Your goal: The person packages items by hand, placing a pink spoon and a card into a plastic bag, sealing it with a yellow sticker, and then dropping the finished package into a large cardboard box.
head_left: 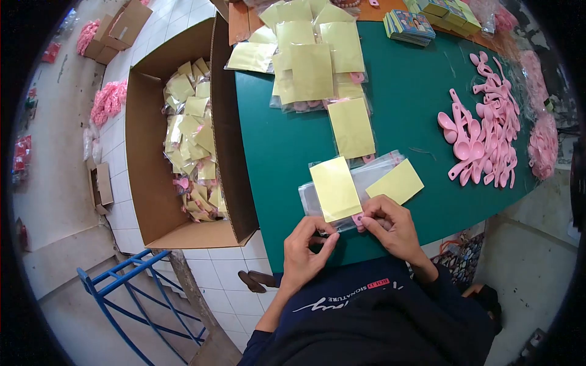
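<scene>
- Green table [281,183] beside a white tiled floor [227,269]; an open cardboard box [229,140] full of yellow packets [190,137] stands along its left edge, and a blue metal frame [91,285] is nearer the person.
- Black lens edges cut off the corners, and things along the curved margins are stretched and hard to make out.
- Over the table's near edge, between the two hands, is the packet [334,190] being handled: a clear bag with a flat, plain pale-yellow card [332,183] filling most of it, tilted slightly.
- At its lower right corner a small pink end [358,218] with a hole shows; the rest of that pink piece is hidden by the card.
- Left hand [310,249]: thumb and forefinger pinch the lower left edge of the packet; its other fingers are curled and partly hidden.
- Right hand [390,227]: thumb and fingertips close on the pink corner, covering part of it.
- Beneath the packet lie clear bags [373,171], their number unclear through the glare, with a loose yellow card [397,182] on them at right.
- Farther off, a single packet [352,128] lies below a heap of packets [311,70], which the top edge crops.
- Pink spoons [488,131] overlap in a pile at right, many only partly visible.
</scene>
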The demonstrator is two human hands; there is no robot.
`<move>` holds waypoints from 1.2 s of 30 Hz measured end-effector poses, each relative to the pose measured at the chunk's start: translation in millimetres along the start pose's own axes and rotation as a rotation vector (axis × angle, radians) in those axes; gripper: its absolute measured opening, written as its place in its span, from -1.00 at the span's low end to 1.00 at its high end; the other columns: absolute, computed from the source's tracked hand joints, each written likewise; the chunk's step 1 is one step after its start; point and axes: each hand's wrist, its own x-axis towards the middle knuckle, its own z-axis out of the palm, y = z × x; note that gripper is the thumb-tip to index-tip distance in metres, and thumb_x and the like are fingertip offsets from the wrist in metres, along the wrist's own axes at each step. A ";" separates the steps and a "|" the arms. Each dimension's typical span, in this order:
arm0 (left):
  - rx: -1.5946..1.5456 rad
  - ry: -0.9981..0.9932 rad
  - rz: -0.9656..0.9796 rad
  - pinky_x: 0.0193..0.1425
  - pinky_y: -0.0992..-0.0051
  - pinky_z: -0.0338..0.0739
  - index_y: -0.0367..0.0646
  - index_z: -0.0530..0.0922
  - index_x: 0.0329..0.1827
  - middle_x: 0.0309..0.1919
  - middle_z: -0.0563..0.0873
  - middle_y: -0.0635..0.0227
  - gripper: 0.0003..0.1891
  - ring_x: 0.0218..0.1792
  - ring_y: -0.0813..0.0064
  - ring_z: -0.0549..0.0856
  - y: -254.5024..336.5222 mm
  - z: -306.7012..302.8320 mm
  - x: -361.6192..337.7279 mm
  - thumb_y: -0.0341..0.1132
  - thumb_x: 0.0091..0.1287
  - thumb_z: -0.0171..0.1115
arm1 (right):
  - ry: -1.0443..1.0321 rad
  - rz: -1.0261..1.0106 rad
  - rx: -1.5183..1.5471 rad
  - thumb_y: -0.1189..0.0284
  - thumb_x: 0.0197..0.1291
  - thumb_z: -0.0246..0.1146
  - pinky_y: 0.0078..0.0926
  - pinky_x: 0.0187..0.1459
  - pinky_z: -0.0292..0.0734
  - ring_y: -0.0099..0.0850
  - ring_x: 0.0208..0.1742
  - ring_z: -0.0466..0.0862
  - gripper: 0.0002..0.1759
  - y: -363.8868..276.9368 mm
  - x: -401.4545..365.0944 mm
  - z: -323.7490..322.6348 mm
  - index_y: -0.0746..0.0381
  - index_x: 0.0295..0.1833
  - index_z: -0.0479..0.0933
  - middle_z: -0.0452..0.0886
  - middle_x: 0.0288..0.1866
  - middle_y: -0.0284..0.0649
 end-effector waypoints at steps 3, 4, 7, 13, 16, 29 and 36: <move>-0.052 0.031 -0.064 -0.29 0.67 0.57 -0.34 0.52 -0.28 -0.28 0.56 0.37 -0.93 -0.27 0.62 0.59 -3.6 3.2 -1.5 -0.57 0.22 0.24 | 0.071 -0.007 -0.040 0.64 0.21 0.20 -0.65 -0.23 0.61 -0.59 -0.26 0.62 -0.92 4.2 -0.6 6.6 0.43 -0.22 0.45 0.55 -0.26 -0.26; -0.078 0.044 -0.092 -0.29 0.66 0.57 -0.33 0.52 -0.29 -0.28 0.56 0.37 -0.93 -0.27 0.62 0.59 -5.9 4.1 -2.2 -0.56 0.23 0.24 | 0.085 0.011 -0.031 0.64 0.21 0.19 -0.65 -0.24 0.62 -0.58 -0.27 0.63 -0.92 4.7 -1.0 8.2 0.42 -0.21 0.44 0.56 -0.27 -0.26; -0.135 0.080 -0.136 -0.33 0.66 0.57 -0.30 0.48 -0.23 -0.26 0.55 0.37 -0.89 -0.30 0.63 0.58 -11.7 7.0 -3.3 -0.55 0.25 0.24 | 0.130 0.050 0.005 0.64 0.22 0.18 -0.62 -0.24 0.64 -0.57 -0.27 0.64 -0.90 4.4 -0.1 12.4 0.41 -0.18 0.41 0.58 -0.28 -0.23; -0.325 0.234 -0.135 -0.44 0.67 0.50 -0.23 0.39 -0.14 -0.22 0.54 0.35 -0.82 -0.30 0.66 0.55 -13.1 15.2 -5.4 -0.55 0.28 0.20 | 0.167 0.029 0.058 0.64 0.23 0.18 -0.65 -0.25 0.63 -0.56 -0.25 0.65 -0.86 2.2 1.4 17.4 0.39 -0.13 0.37 0.58 -0.27 -0.22; -0.297 0.160 -0.129 -0.48 0.70 0.47 -0.25 0.42 -0.04 -0.19 0.54 0.35 -0.78 -0.29 0.69 0.53 -16.0 11.9 -8.4 -0.55 0.29 0.19 | 0.131 0.005 0.019 0.65 0.22 0.18 -0.67 -0.26 0.62 -0.57 -0.25 0.63 -0.80 5.2 0.8 16.7 0.41 -0.04 0.44 0.57 -0.25 -0.22; 0.578 0.239 0.463 0.05 0.32 0.50 -0.15 0.39 0.23 0.20 0.43 0.02 -0.53 0.12 0.11 0.52 75.4 -32.8 116.7 -0.31 0.27 0.25 | 0.282 -0.609 -0.715 0.59 0.18 0.18 -0.45 -0.05 0.51 -0.31 -0.10 0.61 -0.65 -82.7 51.2 -42.3 0.30 0.11 0.49 0.53 0.04 -0.12; 1.040 -0.175 0.853 0.39 -0.12 0.10 0.17 0.47 0.16 0.37 0.30 0.32 -0.57 0.37 0.31 0.30 15.7 5.2 146.4 -0.22 0.20 0.28 | 0.440 -0.438 -1.226 0.62 0.04 0.22 -0.26 0.03 0.41 -0.09 -0.02 0.50 -0.69 -45.2 46.1 -130.5 0.30 -0.04 0.49 0.51 -0.09 -0.07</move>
